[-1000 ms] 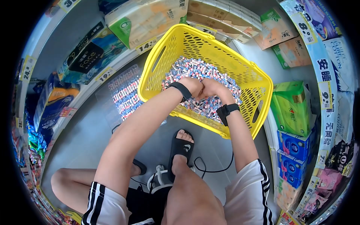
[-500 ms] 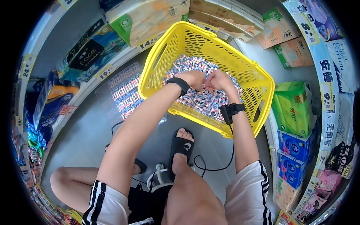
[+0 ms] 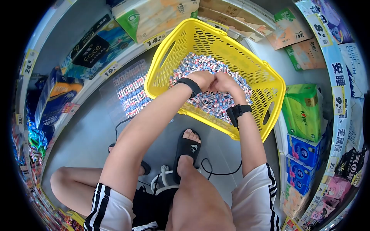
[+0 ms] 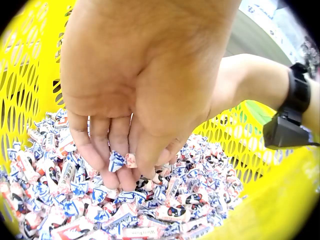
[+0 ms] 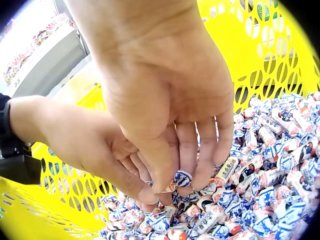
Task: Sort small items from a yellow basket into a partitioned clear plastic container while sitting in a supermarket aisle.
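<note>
In the head view, a yellow basket (image 3: 227,44) holds a heap of small wrapped candies (image 3: 198,63). My left hand (image 3: 201,80) and right hand (image 3: 226,83) meet low over the heap. The left wrist view shows the left hand (image 4: 145,85) with bent fingers and thumb pinching a blue-and-white wrapped candy (image 4: 116,161). From the right wrist view, the right hand (image 5: 170,90) pinches a wrapped candy (image 5: 183,178) between thumb and fingers, close to the other hand. Wrappers deeper between the fingers are partly hidden.
Left of the basket, a clear tray (image 3: 111,92) with rows of wrapped candies lies on the grey floor (image 3: 88,131). Shelves with tissue packs (image 3: 302,111) curve around both sides. A black cable (image 3: 221,174) and a sandal (image 3: 188,148) are below the basket.
The hands came apart slightly half a second ago and are together again now. The basket and shelves sit slightly farther right in the head view.
</note>
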Available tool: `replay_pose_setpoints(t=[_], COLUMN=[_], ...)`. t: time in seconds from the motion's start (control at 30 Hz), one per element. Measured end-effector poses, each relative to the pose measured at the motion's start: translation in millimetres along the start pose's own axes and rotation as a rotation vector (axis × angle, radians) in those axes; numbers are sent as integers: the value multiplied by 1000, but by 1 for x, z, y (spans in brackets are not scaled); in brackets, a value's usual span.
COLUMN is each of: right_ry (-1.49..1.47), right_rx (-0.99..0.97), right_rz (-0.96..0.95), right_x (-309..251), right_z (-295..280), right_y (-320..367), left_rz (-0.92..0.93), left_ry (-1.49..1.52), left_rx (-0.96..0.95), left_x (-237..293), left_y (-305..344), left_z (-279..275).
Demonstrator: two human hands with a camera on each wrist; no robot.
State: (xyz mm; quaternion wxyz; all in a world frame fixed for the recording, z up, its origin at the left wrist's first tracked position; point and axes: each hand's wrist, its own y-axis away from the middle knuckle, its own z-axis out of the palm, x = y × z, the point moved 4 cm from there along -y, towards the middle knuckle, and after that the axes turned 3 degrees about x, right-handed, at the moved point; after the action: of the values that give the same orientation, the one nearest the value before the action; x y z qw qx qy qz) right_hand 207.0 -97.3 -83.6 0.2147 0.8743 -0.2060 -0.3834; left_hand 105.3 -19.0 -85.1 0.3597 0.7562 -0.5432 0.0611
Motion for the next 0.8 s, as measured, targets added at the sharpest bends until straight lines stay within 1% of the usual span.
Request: replay_pose_setpoints(t=[0.07, 0.1, 0.17, 0.27, 0.37, 0.4, 0.5, 0.53, 0.63, 0.67, 0.7, 0.8], right_ry=[19, 19, 123, 76, 119, 198, 134, 156, 140, 152, 156, 124], right_rx=[-69, -69, -44, -87, -103, -61, -117, -113, -133, -153, -161, -118], right_rz=[107, 105, -11, -21, -7, -41, -55, -81, -128, -131, -138, -205], right_x=[-9, -7, -5, 5, -13, -14, -16, -19, -38, -47, -53, -70], right_z=[-3, -1, 1, 2, -8, -9, -12, -12, -16, -18, -19, -24], right_y=[8, 6, 4, -1, 10, 10, 10, 10, 21, 27, 31, 46], left_rz=[39, 37, 82, 92, 71, 57, 80, 63, 94, 129, 119, 144], left_ry=[28, 27, 23, 27, 30, 1, 25, 4, 6, -2, 4, 17], left_rx=[-26, -25, -26, -14, 32, -16, -36, -80, -16, -14, -10, 99], left_x=[2, 0, -1, 4, 10, 11, 8, 8, 7, 8, 7, 17], left_y=[3, 3, 3, 9, 19, 17, 18, 19, 38, 44, 52, 87], left_z=[-2, -3, -2, -7, -12, -13, -15, -17, -30, -33, -36, -54])
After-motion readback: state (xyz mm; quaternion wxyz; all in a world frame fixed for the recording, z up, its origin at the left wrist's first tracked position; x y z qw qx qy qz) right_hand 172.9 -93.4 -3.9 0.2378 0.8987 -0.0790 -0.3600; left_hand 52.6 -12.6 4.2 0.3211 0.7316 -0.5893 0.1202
